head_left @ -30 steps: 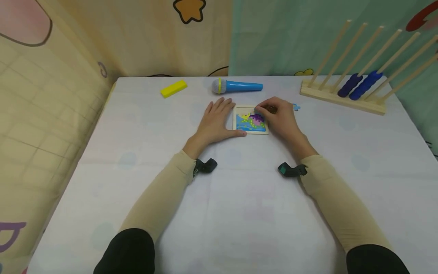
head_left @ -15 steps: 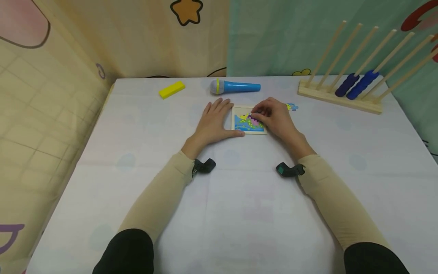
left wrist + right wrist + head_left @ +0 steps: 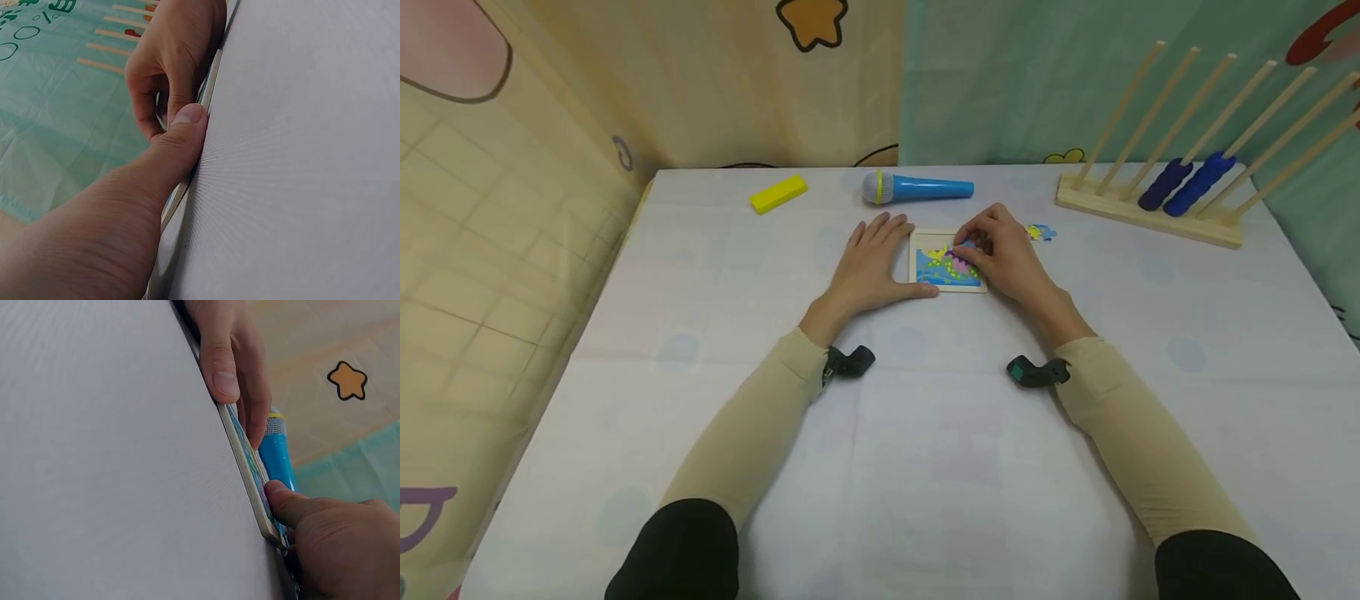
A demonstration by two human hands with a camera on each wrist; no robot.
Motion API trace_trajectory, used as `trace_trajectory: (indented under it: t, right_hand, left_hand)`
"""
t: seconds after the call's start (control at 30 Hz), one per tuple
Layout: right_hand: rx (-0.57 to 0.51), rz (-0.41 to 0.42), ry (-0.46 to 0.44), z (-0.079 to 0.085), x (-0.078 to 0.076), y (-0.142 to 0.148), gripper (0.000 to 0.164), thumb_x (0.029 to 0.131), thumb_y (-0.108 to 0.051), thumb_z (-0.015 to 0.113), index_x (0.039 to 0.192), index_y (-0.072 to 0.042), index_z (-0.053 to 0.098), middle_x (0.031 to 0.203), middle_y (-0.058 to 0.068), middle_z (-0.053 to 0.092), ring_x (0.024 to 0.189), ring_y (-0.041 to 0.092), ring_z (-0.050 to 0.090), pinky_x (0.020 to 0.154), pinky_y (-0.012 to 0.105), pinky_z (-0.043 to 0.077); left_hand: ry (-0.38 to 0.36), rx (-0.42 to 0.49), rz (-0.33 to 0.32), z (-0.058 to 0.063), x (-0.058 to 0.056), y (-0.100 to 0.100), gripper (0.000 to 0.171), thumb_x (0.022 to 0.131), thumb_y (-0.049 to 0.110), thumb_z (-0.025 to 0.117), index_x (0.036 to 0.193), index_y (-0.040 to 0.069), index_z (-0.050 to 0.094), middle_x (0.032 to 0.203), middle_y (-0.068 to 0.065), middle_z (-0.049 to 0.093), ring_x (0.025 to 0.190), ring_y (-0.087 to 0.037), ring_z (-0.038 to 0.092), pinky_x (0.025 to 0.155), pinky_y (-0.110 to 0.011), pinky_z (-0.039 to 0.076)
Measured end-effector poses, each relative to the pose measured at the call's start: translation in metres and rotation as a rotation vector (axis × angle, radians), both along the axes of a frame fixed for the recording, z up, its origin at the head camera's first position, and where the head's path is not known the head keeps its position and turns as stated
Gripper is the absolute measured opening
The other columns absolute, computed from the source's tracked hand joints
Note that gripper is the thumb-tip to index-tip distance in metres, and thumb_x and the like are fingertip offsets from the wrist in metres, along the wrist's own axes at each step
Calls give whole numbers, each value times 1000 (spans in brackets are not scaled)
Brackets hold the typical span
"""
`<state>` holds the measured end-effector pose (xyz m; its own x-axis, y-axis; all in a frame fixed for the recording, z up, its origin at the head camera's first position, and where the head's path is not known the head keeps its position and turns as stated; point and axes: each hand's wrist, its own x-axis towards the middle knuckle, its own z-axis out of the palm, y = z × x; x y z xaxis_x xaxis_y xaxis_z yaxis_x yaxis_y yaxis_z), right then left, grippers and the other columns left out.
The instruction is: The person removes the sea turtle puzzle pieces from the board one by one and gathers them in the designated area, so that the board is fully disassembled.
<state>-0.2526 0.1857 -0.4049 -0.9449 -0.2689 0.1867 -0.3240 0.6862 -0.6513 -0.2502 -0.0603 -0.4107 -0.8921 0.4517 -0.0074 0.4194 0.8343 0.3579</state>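
A small jigsaw puzzle (image 3: 931, 273) in a pale wooden frame lies on the table, with a blue, yellow, pink and purple picture. My left hand (image 3: 868, 271) rests beside its left edge, fingers straight and spread, with the thumb at the frame's lower edge. Over the upper right of the picture, my right hand (image 3: 1007, 257) pinches a puzzle piece (image 3: 968, 244) between curled fingers and thumb; most of that piece is hidden, and only a bit of blue shows. Just beyond this hand lies a loose blue and yellow puzzle piece (image 3: 1042, 232).
Behind the puzzle lies a blue toy microphone (image 3: 925, 188), with a yellow block (image 3: 778, 194) to its left. A wooden rack (image 3: 1142, 218) with upright rods and dark blue beads stands at the back right. Printed curtains (image 3: 722, 92) border the table's far side.
My right hand has shifted slightly left over the picture, its fingers now covering the purple area. More of the loose piece behind it shows. The left hand has stayed in place.
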Motion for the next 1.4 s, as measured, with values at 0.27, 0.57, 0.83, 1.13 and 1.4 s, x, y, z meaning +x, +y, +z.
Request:
trace_trajectory:
  t: [0.27, 0.57, 0.83, 1.13, 1.4]
  right_hand:
    - [-34, 8, 52, -3, 0, 1, 15, 99, -14, 76, 108, -4, 71, 114, 14, 59, 91, 28, 52, 79, 33, 42]
    - [-124, 23, 141, -7, -2, 4, 31, 93, -16, 82, 119, -6, 70, 115, 12, 68, 107, 27, 53, 86, 33, 40]
    - [-181, 9, 147, -7, 0, 3, 26, 96, -11, 78, 121, -5, 69, 119, 11, 68, 112, 23, 62, 96, 35, 52]
    - [-347, -105, 66, -6, 0, 8, 25, 100, -18, 75, 123, -9, 72, 120, 5, 72, 110, 13, 67, 98, 20, 55]
    - [-433, -281, 48, 11, 1, 22, 29, 101, -17, 73, 126, -4, 70, 120, 11, 71, 106, 12, 65, 100, 20, 55]
  left_hand:
    - [5, -4, 0, 0, -1, 1, 114, 81, 83, 68, 167, 17, 31, 176, -4, 25, 165, -26, 9, 134, -49, 0]
    - [0, 0, -1, 0, 1, 0, 113, 81, 81, 69, 166, 16, 32, 175, -5, 26, 165, -26, 10, 134, -50, 1]
    - [-9, 15, -2, 3, 3, 0, 113, 81, 80, 69, 166, 16, 31, 175, -5, 25, 165, -26, 9, 135, -49, 0]
    - [-4, 12, 2, 2, 3, 0, 112, 82, 81, 69, 166, 17, 32, 175, -5, 26, 165, -26, 10, 135, -49, 1]
    - [-12, 6, 9, 3, 4, 1, 112, 82, 80, 69, 167, 17, 31, 176, -5, 25, 165, -26, 9, 134, -50, 1]
